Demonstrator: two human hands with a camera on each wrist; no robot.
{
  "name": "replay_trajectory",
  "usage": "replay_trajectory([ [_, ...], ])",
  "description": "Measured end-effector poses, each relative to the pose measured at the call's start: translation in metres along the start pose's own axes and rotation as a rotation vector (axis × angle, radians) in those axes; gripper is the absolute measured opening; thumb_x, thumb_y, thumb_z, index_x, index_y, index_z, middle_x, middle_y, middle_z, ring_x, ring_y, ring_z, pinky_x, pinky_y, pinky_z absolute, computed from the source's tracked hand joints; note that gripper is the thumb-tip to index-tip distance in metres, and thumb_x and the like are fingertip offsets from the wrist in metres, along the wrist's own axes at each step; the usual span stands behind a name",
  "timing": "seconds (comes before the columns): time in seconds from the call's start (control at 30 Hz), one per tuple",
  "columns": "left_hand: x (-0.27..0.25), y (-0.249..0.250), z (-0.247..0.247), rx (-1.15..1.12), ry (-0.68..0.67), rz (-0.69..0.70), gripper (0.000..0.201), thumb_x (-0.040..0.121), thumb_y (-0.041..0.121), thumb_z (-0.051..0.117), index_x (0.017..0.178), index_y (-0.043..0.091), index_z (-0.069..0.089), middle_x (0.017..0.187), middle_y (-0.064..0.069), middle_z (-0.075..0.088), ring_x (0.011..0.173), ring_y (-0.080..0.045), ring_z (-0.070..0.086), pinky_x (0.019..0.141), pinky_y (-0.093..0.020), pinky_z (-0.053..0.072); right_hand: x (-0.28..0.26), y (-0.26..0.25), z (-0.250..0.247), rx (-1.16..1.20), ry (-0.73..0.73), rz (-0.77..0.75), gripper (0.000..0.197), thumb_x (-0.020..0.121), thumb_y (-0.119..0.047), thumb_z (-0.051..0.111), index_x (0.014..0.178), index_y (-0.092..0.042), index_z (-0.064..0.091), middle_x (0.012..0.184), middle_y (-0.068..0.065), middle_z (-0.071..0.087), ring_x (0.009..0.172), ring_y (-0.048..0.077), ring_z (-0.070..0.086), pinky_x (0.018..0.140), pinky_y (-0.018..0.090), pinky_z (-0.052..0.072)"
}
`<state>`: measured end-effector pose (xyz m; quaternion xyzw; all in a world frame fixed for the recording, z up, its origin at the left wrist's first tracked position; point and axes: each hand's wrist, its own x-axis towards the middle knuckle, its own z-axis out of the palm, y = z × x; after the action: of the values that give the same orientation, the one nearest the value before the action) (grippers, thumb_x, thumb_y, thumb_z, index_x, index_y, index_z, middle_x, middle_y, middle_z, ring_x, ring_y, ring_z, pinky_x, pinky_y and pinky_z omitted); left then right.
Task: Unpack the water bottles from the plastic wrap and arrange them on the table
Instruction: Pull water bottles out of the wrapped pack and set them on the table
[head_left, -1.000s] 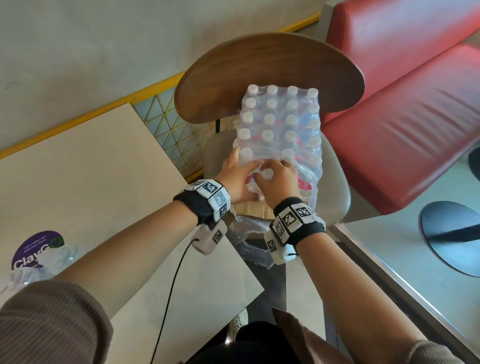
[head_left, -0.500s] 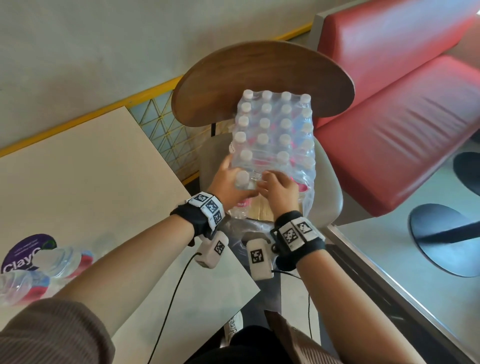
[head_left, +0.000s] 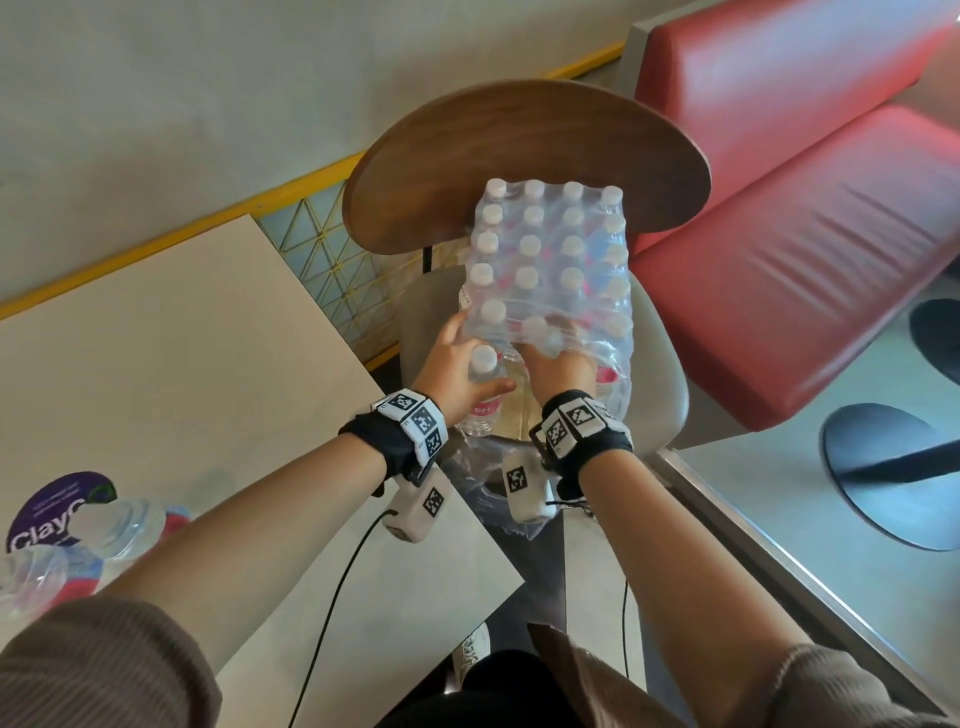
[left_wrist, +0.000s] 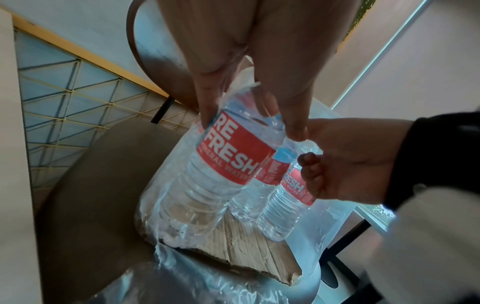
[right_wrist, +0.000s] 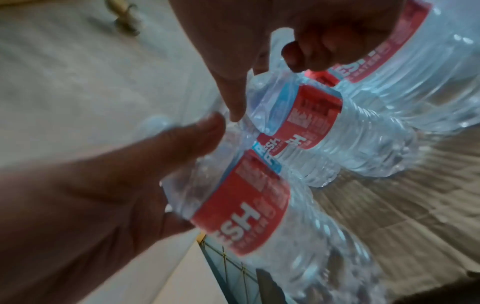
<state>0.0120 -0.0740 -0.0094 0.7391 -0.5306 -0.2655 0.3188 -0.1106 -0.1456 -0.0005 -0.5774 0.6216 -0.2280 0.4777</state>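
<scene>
down at 8 o'clock, two loose bottles (head_left: 104, 540) lie on the table (head_left: 171, 374), so only a little is done. in the middle, the left hand (head_left: 457, 379) wraps around one bottle (head_left: 483, 389) and holds it by the torn front of the pack (head_left: 550, 270). just to its right, the right hand (head_left: 558, 364) curls under the plastic wrap (head_left: 587, 343) and grips another bottle there. further up at 12 o'clock, the pack sits on the chair (head_left: 524, 171), and most bottles are still wrapped. lots are left to take out and stand up, i think.
</scene>
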Motion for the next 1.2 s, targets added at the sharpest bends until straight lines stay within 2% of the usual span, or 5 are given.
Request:
replay_trajectory([
  [0.27,-0.026,-0.001,-0.013,-0.047,0.024,-0.053,0.036,0.086,0.031,0.066,0.116,0.01,0.062,0.159,-0.009,0.006,0.145,-0.021,0.018,0.11,-0.023,0.018,-0.014,0.018,-0.019,-0.003,-0.094,-0.118,0.052,0.086,-0.029,0.067,0.133,-0.015,0.051,0.133,0.004,0.055,0.126,0.023,0.05,0.103,0.033,0.04],
  [0.5,-0.056,-0.006,-0.055,-0.189,0.125,-0.173,0.037,0.083,0.035,0.069,0.114,0.017,0.061,0.099,0.003,0.064,0.095,-0.018,0.062,0.082,-0.027,0.055,-0.045,0.007,-0.021,-0.154,-0.28,-0.331,0.049,0.081,-0.034,0.07,0.128,-0.031,0.055,0.125,-0.002,0.062,0.109,0.019,0.061,0.094,0.032,0.048],
  [0.67,-0.091,-0.031,-0.093,-0.135,0.16,-0.315,0.039,0.081,0.039,0.07,0.113,0.02,0.06,0.107,-0.004,0.064,0.102,-0.026,0.061,0.09,-0.048,0.052,-0.074,-0.018,0.012,-0.151,-0.461,-0.437,0.044,0.08,-0.03,0.072,0.122,-0.027,0.06,0.115,-0.005,0.065,0.103,0.017,0.062,0.092,0.036,0.052],
  [0.93,-0.143,-0.082,-0.153,0.087,0.313,-0.582,0.038,0.083,0.032,0.07,0.114,0.013,0.06,0.112,-0.008,0.066,0.104,-0.027,0.059,0.084,-0.026,0.043,-0.124,-0.035,0.124,-0.254,-0.765,-0.521,0.042,0.083,-0.029,0.069,0.123,-0.024,0.058,0.125,-0.001,0.06,0.115,0.021,0.055,0.098,0.033,0.045],
  [1.2,-0.15,-0.115,-0.171,0.207,0.311,-0.765,0.035,0.089,0.029,0.061,0.117,0.01,0.053,0.119,-0.012,0.06,0.106,-0.031,0.057,0.082,-0.03,0.042,-0.161,-0.047,0.168,-0.354,-0.841,-0.595,0.038,0.086,-0.024,0.064,0.124,-0.021,0.057,0.122,0.008,0.061,0.11,0.026,0.058,0.092,0.032,0.046],
])
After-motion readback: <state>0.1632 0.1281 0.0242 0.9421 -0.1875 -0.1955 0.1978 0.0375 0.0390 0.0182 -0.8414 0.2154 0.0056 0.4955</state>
